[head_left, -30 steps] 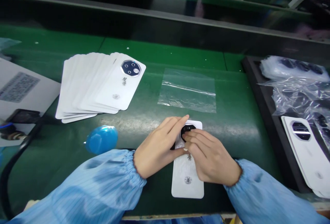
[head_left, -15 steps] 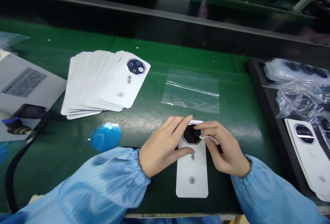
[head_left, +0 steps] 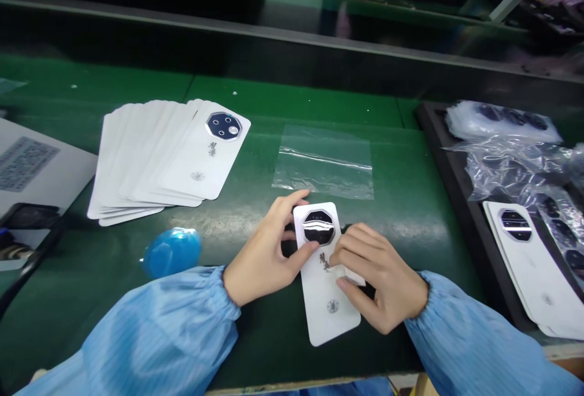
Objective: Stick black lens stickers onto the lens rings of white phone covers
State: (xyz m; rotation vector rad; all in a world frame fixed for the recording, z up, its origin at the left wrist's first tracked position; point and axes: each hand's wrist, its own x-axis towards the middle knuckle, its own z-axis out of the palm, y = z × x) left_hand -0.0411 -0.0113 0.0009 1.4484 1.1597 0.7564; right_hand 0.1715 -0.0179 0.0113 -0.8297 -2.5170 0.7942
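White phone back cover [head_left: 319, 305] pinched between the left hand [head_left: 267, 250] and right hand [head_left: 378, 277], close together; its camera ring [head_left: 318, 227] seemingly bears film, and a fanned stack of covers [head_left: 150, 159] lies aside.

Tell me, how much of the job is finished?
One white phone back panel in the black tray looks done. The left hand and right hand are working on another panel. The fanned pile of panels looks left to do.

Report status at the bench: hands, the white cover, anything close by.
Left hand pinching white phone cover beside its camera lens. Right hand on cover with white wipe. Clear plastic bag just beyond.
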